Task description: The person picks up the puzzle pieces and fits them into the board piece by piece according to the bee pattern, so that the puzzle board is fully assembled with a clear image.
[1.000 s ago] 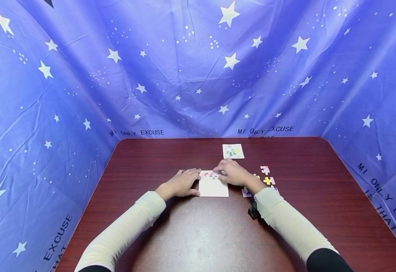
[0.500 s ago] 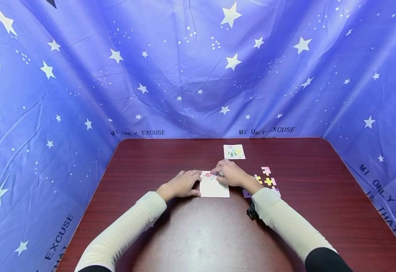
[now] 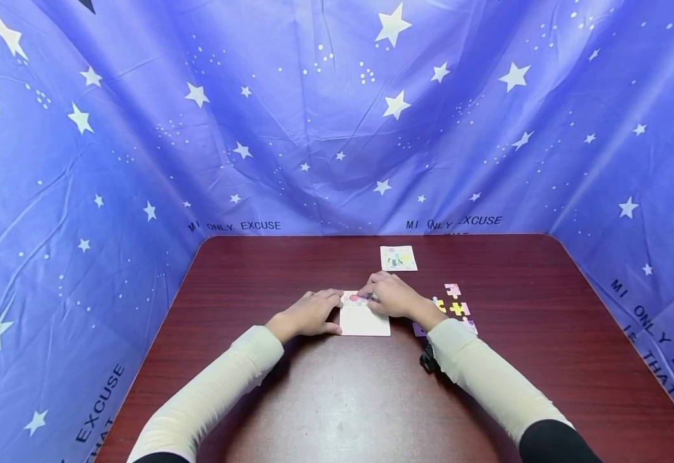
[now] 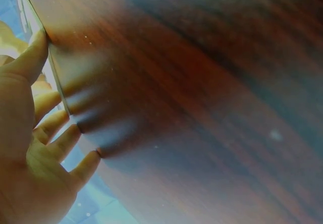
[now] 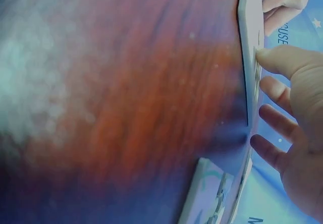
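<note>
A square white puzzle board [image 3: 364, 321] lies on the table, with a strip of printed puzzle pieces [image 3: 353, 299] along its far side. My left hand [image 3: 310, 313] rests at the board's left edge, its thumb by the near corner and fingers toward the far corner. In the left wrist view its fingers [image 4: 85, 167] are spread, tips down at the table and edge. My right hand [image 3: 393, 296] lies over the board's far right corner, thumb and fingertips pressing on the piece strip. The right wrist view shows its thumb [image 5: 275, 60] on the board's top and the other fingers extended. Part of the strip is hidden under this hand.
Several loose puzzle pieces [image 3: 457, 308] lie right of the board, partly behind my right forearm. A square picture card [image 3: 398, 258] with a bee-like drawing lies beyond the board. A starry blue curtain [image 3: 337, 128] surrounds the dark red wooden table [image 3: 244, 270].
My right hand has shifted slightly left along the strip, and the dark gap once visible at its fingertips is covered. The left hand has stayed at the board's edge.
</note>
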Demonstrator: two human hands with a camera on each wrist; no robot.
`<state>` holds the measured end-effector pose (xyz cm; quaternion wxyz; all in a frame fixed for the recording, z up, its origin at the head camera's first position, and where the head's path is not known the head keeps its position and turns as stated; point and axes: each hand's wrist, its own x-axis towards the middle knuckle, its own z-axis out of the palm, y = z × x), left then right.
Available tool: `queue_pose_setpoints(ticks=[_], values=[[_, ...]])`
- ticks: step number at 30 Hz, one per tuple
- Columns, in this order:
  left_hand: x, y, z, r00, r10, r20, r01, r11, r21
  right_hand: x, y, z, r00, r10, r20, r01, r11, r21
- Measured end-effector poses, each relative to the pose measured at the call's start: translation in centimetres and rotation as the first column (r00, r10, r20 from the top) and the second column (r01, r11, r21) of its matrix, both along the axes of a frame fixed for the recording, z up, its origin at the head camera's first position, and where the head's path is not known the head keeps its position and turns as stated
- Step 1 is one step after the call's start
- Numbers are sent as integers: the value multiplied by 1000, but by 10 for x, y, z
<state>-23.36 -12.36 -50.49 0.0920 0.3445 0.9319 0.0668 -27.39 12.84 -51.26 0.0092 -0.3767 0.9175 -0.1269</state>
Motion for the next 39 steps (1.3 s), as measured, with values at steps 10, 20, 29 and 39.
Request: queue_pose_setpoints(ticks=[10, 20, 29, 39], values=[[-1, -1, -3, 1000, 1, -3, -1, 1000, 13, -4, 19, 6, 999, 35, -4, -35, 999, -33], [-2, -2, -4, 1000, -1, -14, 1, 1000, 5, -11, 50, 11, 1000, -17, 9, 18, 999, -48], [-2, -3, -4, 1000, -8, -15, 8, 1000, -6, -12, 77, 13, 999, -43, 31, 45, 995, -91], [-2, -3, -4, 1000, -7, -13, 7, 1000, 10, -11, 109, 15, 992, -118, 46, 123, 987, -108]])
